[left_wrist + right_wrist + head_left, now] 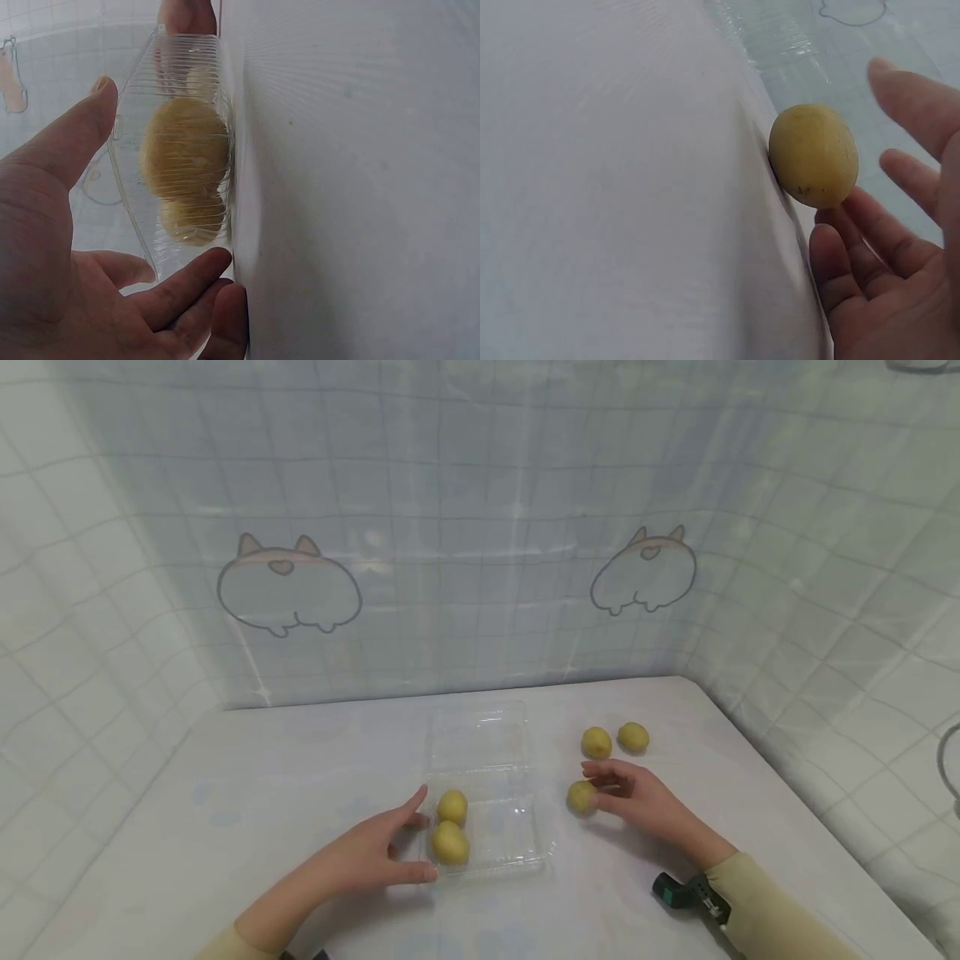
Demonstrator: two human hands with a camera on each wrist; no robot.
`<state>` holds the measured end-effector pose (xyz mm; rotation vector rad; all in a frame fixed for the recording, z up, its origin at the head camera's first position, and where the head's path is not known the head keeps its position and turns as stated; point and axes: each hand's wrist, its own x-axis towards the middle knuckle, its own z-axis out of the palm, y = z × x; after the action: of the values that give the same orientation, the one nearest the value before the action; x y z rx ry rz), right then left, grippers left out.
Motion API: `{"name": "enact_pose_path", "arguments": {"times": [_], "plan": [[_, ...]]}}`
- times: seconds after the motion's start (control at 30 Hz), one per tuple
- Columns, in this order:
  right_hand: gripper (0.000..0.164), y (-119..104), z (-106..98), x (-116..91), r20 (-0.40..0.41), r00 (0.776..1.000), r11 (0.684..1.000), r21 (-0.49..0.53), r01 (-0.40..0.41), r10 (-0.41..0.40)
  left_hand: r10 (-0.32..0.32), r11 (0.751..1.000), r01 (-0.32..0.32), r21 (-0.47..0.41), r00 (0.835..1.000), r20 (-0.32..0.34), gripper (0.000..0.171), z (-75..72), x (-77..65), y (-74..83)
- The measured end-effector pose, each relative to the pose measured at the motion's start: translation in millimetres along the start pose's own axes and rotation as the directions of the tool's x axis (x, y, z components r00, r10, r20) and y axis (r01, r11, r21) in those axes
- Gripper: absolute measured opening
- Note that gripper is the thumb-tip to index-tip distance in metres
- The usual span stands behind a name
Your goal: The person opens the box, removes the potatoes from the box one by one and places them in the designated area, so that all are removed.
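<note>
We log the left hand (pixel 371 853), fingers spread, at the left side of a clear plastic clamshell (pixel 504 831) holding 2 lemons (pixel 450 843); right hand (pixel 636 795), fingers loosely parted, at 1 lemon (pixel 580 798) on the table (pixel 300 760); 2 further lemons (pixel 633 737) beyond

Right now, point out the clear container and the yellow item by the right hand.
Clear container (pixel 504 832): head view, bare floor, near half.
Yellow item (pixel 814 155): right wrist view, middle of its side.

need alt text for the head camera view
A person's right hand is at a lemon on a white table, with two more lemons beyond it. The left hand, fingers spread, is at the left side of an open clear plastic clamshell box holding two lemons.
</note>
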<state>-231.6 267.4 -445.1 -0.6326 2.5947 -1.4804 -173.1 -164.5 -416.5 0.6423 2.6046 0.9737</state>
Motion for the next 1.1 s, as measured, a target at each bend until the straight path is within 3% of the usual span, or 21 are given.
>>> {"name": "enact_pose_path", "arguments": {"times": [0.2, 0.53, 0.87, 1.1], "plan": [[0.056, -8, -3, 5, -0.012, 1.000, 0.996, 0.090, 0.028, -0.027, -0.001, 1.000, 0.001, 0.001, 1.000, -0.001, 0.104, -2.6, -2.8, -0.7], [0.054, -38, -2, 17, 0.008, 0.995, 0.984, 0.148, 0.095, -0.098, 0.013, 1.000, -0.013, 0.004, 1.000, -0.002, 0.105, -0.7, -0.2, -3.3], [0.052, -70, 27, 38, 0.136, 0.986, 0.988, 0.135, 0.075, -0.094, 0.005, 1.000, -0.005, -0.001, 1.000, 0.011, 0.105, -1.1, -0.4, -0.9], [0.053, -87, 52, 50, 0.223, 0.966, 0.987, 0.122, 0.107, -0.133, 0.017, 1.000, -0.017, 0.007, 1.000, 0.007, 0.107, -3.2, -1.8, -0.5]]}}
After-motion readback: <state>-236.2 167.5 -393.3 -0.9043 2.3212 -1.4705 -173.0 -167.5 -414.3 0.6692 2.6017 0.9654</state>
